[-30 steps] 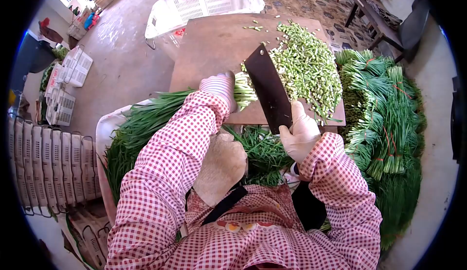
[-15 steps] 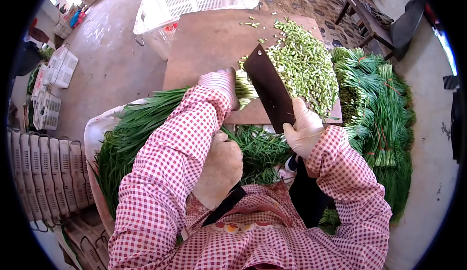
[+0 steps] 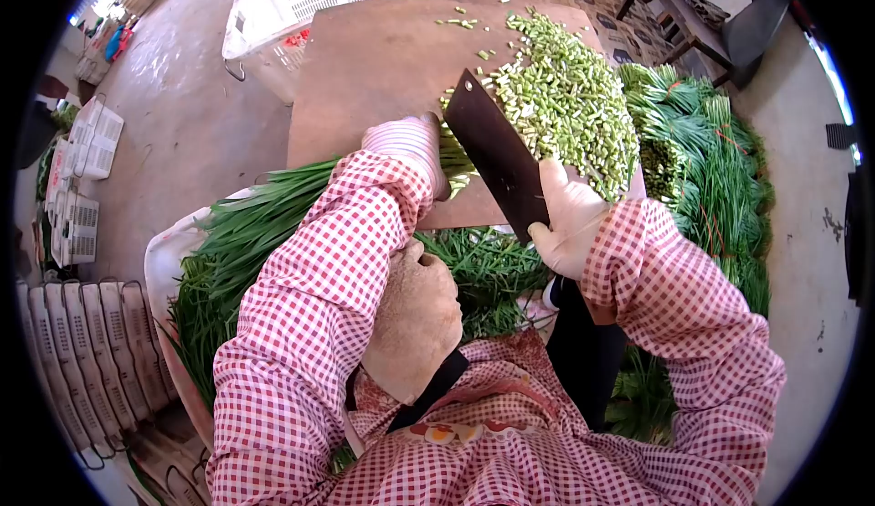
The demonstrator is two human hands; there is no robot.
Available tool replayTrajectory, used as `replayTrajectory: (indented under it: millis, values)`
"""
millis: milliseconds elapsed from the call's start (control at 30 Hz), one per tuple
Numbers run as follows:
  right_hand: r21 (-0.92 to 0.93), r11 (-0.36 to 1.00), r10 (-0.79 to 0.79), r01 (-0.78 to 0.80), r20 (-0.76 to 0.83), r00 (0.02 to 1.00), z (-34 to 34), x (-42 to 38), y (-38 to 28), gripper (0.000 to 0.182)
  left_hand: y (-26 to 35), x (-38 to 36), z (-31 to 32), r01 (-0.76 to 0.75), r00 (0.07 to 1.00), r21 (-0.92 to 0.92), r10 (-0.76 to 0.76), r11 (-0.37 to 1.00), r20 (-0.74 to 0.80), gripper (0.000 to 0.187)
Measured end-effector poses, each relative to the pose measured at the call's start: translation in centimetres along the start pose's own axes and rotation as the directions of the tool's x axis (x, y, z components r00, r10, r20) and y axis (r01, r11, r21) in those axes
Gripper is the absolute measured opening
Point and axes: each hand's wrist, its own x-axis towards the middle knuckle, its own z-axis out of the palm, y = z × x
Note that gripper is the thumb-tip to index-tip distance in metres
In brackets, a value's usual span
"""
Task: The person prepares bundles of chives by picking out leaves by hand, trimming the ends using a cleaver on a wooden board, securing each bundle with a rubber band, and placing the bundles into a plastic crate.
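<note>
My left hand (image 3: 406, 144), in a striped glove, is closed around a bunch of garlic chives (image 3: 272, 203) laid over the left edge of the brown cutting board (image 3: 369, 59). The long green leaves trail left, and the pale stalk ends stick out to the right of my fingers. My right hand (image 3: 572, 225), in a pale glove, grips a dark cleaver (image 3: 492, 146) at its near end; the handle is hidden in my palm. The blade slants over the stalk ends, overlapping them in view. Beyond it, a heap of chopped stalk pieces (image 3: 570, 96) covers the board's right side.
Tied green bundles (image 3: 706, 178) are stacked right of the board. A white crate (image 3: 264, 41) stands behind it. Below the board lie loose leaves (image 3: 488, 273), and a white tub (image 3: 169, 246) sits at left. Grey crates (image 3: 91, 351) line the lower left; a bench (image 3: 679, 18) stands far right.
The cleaver has moved slightly left, closer to my left hand and over the stalk ends. My right elbow has swung outward. The whole view has shifted a little.
</note>
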Motion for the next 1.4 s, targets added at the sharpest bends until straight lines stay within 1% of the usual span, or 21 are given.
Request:
replayTrajectory:
  millis: [100, 233, 300, 367, 433, 500, 567, 633, 667, 733, 767, 900, 967, 1000, 1067, 1100, 1167, 1233, 1267, 1367, 1400]
  values:
    - [0.001, 0.998, 0.061, -0.061, 0.036, 0.998, 0.7, 1.6, 0.5, 0.042, 0.3, 0.1, -0.1, 0.009, 1.0, 0.011, -0.009, 1.0, 0.021, 0.082]
    - [0.059, 0.998, 0.004, -0.001, -0.044, 0.999, 0.5, 3.1, -0.6, 0.043, 0.3, 0.5, -0.1, -0.018, 0.999, 0.063, 0.016, 0.998, 0.033, 0.083]
    - [-0.003, 0.988, -0.154, 0.155, -0.139, 0.978, 1.3, 3.9, 0.8, 0.045, 0.2, 0.6, -0.2, -0.026, 0.999, 0.065, 0.023, 0.998, 0.044, 0.082]
    - [-0.053, 0.932, -0.36, 0.359, -0.259, 0.896, 2.4, 4.6, 2.6, 0.048, 0.2, 0.8, -0.2, -0.031, 0.997, 0.068, 0.027, 0.997, 0.067, 0.081]
    - [-0.065, 0.927, -0.375, 0.369, -0.165, 0.912, 2.3, 4.8, 3.4, 0.051, 0.4, 1.0, -0.2, -0.038, 0.997, 0.071, 0.032, 0.997, 0.075, 0.08]
    - [-0.015, 0.947, -0.32, 0.321, -0.137, 0.938, 2.8, 5.7, 3.0, 0.052, 0.5, 1.3, -0.2, -0.038, 0.996, 0.082, 0.031, 0.996, 0.078, 0.077]
    - [-0.1, 0.993, -0.086, 0.07, -0.16, 0.983, 3.8, 7.1, 0.6, 0.046, 0.7, 1.3, 0.2, -0.028, 0.997, 0.08, 0.022, 0.996, 0.073, 0.072]
    - [-0.062, 0.994, 0.097, -0.088, 0.167, 0.981, 1.9, 9.1, -2.4, 0.034, 0.3, 1.4, 0.8, -0.065, 0.996, 0.076, 0.069, 0.995, -0.051, 0.065]
    - [0.003, 0.999, 0.033, -0.033, 0.098, 0.995, 4.1, 11.8, -0.3, 0.036, 0.3, 1.4, 0.3, -0.066, 0.997, 0.062, 0.064, 0.996, 0.043, 0.082]
    - [0.07, 0.997, -0.03, 0.029, 0.009, 1.0, 5.8, 13.2, 1.4, 0.037, 0.5, 1.1, 0.7, -0.047, 0.999, 0.06, 0.048, 0.997, -0.016, 0.073]
    - [0.054, 0.998, -0.016, 0.015, 0.022, 1.0, 4.4, 12.1, 0.7, 0.038, 0.6, 1.0, 1.0, -0.026, 0.997, 0.054, 0.03, 0.998, -0.076, 0.065]
    - [0.139, 0.99, -0.002, -0.005, 0.051, 0.999, 3.2, 13.3, 0.5, 0.039, 0.5, 1.0, 1.1, 0.02, 0.998, 0.093, -0.014, 0.995, -0.068, 0.07]
    - [0.185, 0.983, -0.002, -0.013, 0.076, 0.997, 2.2, 12.7, -0.2, 0.04, 0.4, 0.6, 1.1, 0.027, 0.996, 0.136, -0.015, 0.99, -0.086, 0.077]
    - [0.114, 0.992, 0.026, -0.044, 0.155, 0.988, 1.8, 12.2, -0.2, 0.042, 0.4, 0.4, 1.2, 0.027, 0.996, 0.103, -0.018, 0.994, -0.086, 0.081]
    - [0.093, 0.994, 0.04, -0.053, 0.139, 0.99, 1.2, 9.7, 0.7, 0.045, 0.7, -0.3, 0.2, 0.037, 0.998, 0.036, -0.036, 0.999, -0.043, 0.1]
    - [0.082, 0.995, 0.047, -0.058, 0.13, 0.99, 0.9, 8.4, 1.1, 0.047, 0.6, -0.4, 0.2, 0.041, 0.998, 0.041, -0.039, 0.998, -0.046, 0.1]
    - [0.246, 0.969, -0.038, 0.007, 0.123, 0.992, 2.1, 8.4, 5.5, 0.052, 0.1, -0.5, 0.8, -0.037, 0.988, -0.031, 0.032, 0.999, -0.149, 0.104]
    - [0.42, 0.904, 0.032, -0.084, 0.127, 0.991, 1.3, 7.8, 7.3, 0.054, -1.6, -2.0, 0.7, -0.129, 0.974, 0.014, 0.13, 0.991, -0.187, 0.114]
    - [0.536, 0.829, 0.108, -0.159, 0.125, 0.986, 1.6, 8.2, 8.4, 0.055, -2.5, -3.4, 0.7, -0.094, 0.977, 0.037, 0.1, 0.995, -0.19, 0.117]
    - [0.41, 0.885, 0.18, -0.219, 0.132, 0.975, 0.7, 9.3, 9.1, 0.06, -5.9, -5.3, 2.8, -0.027, 0.966, 0.221, 0.082, 0.975, -0.243, 0.128]
    - [0.29, 0.942, 0.17, -0.169, 0.021, 0.985, 1.4, 10.2, 9.4, 0.061, -6.8, -5.0, 3.8, -0.046, 0.949, 0.159, 0.093, 0.986, -0.302, 0.121]
